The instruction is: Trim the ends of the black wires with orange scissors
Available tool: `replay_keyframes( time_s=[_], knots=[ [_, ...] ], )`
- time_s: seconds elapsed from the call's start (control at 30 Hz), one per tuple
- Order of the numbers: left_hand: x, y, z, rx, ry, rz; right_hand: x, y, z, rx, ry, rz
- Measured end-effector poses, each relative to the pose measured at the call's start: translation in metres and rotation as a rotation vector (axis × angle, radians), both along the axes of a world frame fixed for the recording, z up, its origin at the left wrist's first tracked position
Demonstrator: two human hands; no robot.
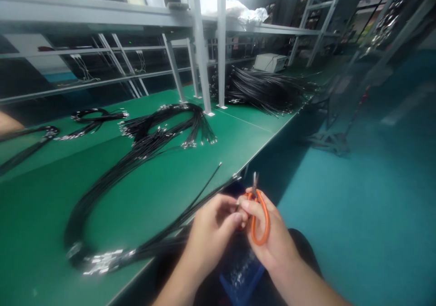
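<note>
Orange-handled scissors (261,219) rest in my right hand (269,233), blades pointing up and away. The thumb and fingers of that hand also meet at a small, pale piece that is too small to name. My left hand (213,224) is closed in a pinch at the same spot, touching the right fingertips; what it holds is hidden. A long bundle of black cables (91,197) with pale ends curves over the green table (163,197), and its near strands run behind my left hand.
More cable coils (88,115) lie at the left, near another person's arm (8,123). A large cable pile (262,90) sits behind the shelf posts (202,56). Below my hands is a blue tray (241,276) with small bits. The table edge runs diagonally beside the floor.
</note>
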State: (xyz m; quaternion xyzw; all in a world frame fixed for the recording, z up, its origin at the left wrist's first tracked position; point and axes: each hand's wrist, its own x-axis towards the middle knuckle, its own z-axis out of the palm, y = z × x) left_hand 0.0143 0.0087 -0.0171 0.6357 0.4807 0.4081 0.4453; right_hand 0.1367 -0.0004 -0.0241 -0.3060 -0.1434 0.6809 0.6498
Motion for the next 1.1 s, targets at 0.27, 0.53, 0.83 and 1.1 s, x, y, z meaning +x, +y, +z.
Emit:
replay_keyframes(
  time_s=[0.27,0.53,0.83,1.1],
  knots=[
    [0.002,0.002,-0.008,-0.088,-0.087,0.04,0.003,0.004,0.004,0.136,-0.406,-0.153],
    [0.001,0.0,-0.005,-0.161,-0.21,-0.021,0.002,0.007,0.009,0.194,-0.401,-0.04],
    [-0.004,0.002,-0.011,-0.22,-0.322,-0.048,0.009,0.003,0.001,0.159,-0.472,-0.076],
    [-0.003,0.0,-0.008,-0.232,-0.33,-0.059,0.007,0.0,0.003,0.306,-0.803,-0.093]
  ],
)
